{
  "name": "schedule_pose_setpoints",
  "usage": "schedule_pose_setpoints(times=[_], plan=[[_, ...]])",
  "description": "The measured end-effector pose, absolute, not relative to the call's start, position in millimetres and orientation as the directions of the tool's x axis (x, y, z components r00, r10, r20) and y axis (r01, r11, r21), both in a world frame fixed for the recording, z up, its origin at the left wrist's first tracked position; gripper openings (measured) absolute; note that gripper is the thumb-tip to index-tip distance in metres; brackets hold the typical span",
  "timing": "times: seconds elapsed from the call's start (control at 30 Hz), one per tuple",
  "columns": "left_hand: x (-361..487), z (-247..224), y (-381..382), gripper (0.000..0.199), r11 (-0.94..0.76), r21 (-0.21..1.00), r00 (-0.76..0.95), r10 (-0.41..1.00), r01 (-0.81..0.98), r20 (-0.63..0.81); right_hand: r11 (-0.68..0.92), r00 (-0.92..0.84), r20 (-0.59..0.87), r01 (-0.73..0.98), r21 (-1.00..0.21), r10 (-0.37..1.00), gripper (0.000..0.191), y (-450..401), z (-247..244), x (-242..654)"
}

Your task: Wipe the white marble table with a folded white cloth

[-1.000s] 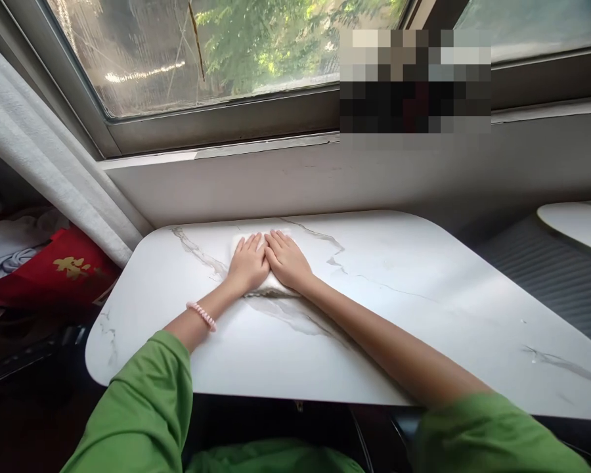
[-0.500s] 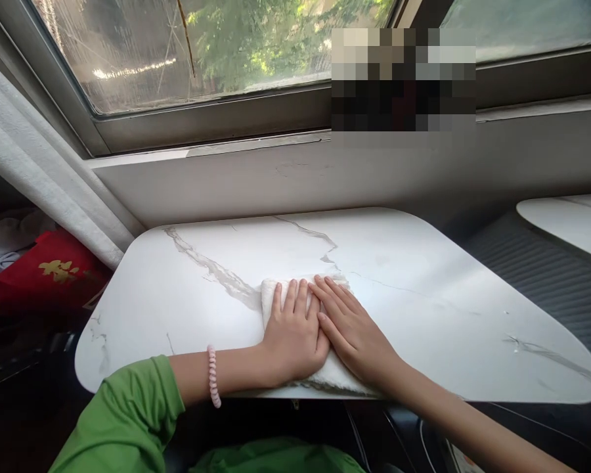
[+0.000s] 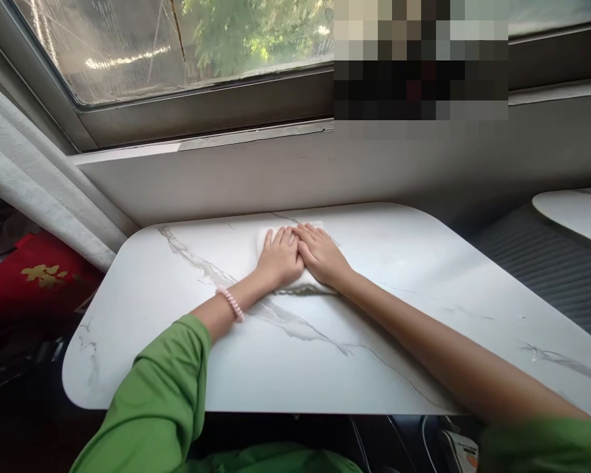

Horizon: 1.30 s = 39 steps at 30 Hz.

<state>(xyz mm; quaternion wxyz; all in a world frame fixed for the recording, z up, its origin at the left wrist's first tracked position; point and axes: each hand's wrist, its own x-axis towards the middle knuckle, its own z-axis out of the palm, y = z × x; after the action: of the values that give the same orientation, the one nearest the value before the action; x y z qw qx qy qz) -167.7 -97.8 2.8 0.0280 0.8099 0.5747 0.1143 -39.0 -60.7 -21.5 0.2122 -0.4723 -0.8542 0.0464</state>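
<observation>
Nearest the viewer, a loose green fabric sleeve (image 3: pixel 162 381) covers the left upper arm; a matching green right sleeve (image 3: pixel 542 447) is blurred at the lower right; beneath the near table edge, in shadow, stand a small white-and-orange box (image 3: pixel 460 452) and a thin pale cable (image 3: pixel 425 439). Above these lies a white, grey-veined tabletop with rounded corners (image 3: pixel 285 374); over it, the left wrist bears a pink coiled bracelet (image 3: pixel 230 304). The left hand (image 3: pixel 280 257) lies palm down, fingers extended and slightly spread, unclenched; the right hand (image 3: pixel 322 256) lies likewise, touching the left along the thumb side; both rest on a folded white fabric cloth (image 3: pixel 305 284), which is flat on the far half of the tabletop, partly hidden under them.

To the left is a red bag with a gold motif (image 3: pixel 49 263), beside a pale draped curtain (image 3: pixel 39 171); to the right, a dark grey ribbed surface (image 3: pixel 536 269) and part of a second white tabletop (image 3: pixel 578 210). Beyond stand a plain pale wall (image 3: pixel 217 177) and a metal-framed window (image 3: pixel 217 112), streaked, with green foliage outside; a pixelated block conceals part of it.
</observation>
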Motion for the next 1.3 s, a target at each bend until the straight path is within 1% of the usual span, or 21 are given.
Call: schedule_pose_setpoints(times=[0.13, 0.23, 0.4, 0.53, 0.73, 0.97, 1.13, 1.3], plan=[[-173, 1, -48, 0.049, -0.29, 0.177, 0.252, 0.945, 0.94, 0.208, 0.596, -0.5, 0.35, 0.757, -0.267, 0.792, 0.051, -8, -20, -48], [-172, -2, -30, 0.046, -0.26, 0.189, 0.212, 0.948, 0.947, 0.239, 0.599, -0.495, 0.362, 0.751, -0.279, 0.79, 0.05, 13, -20, -50], [-171, -5, -25, 0.045, -0.252, 0.179, 0.203, 0.946, 0.951, 0.251, 0.605, -0.493, 0.37, 0.733, -0.311, 0.787, 0.05, 19, -22, -49], [-170, -4, -32, 0.046, -0.223, 0.152, 0.185, 0.955, 0.963, 0.231, 0.612, -0.493, 0.386, 0.731, -0.303, 0.78, 0.049, 15, -25, -48], [-165, -1, -54, 0.049, -0.201, 0.119, 0.174, 0.963, 0.972, 0.207, 0.627, -0.503, 0.399, 0.721, -0.296, 0.767, 0.05, -3, -29, -43], [-154, -1, -105, 0.051, -0.172, 0.112, 0.146, 0.967, 0.979, 0.21, 0.652, -0.562, 0.349, 0.717, -0.246, 0.75, 0.052, -46, -28, -28], [-143, 4, -149, 0.054, -0.252, 0.128, 0.231, 0.959, 0.959, 0.162, 0.637, -0.559, 0.324, 0.736, -0.23, 0.763, 0.054, -97, -27, -9], [-125, 10, -193, 0.055, -0.306, 0.141, 0.289, 0.949, 0.942, 0.126, 0.595, -0.508, 0.335, 0.763, -0.253, 0.794, 0.054, -153, -28, 14]])
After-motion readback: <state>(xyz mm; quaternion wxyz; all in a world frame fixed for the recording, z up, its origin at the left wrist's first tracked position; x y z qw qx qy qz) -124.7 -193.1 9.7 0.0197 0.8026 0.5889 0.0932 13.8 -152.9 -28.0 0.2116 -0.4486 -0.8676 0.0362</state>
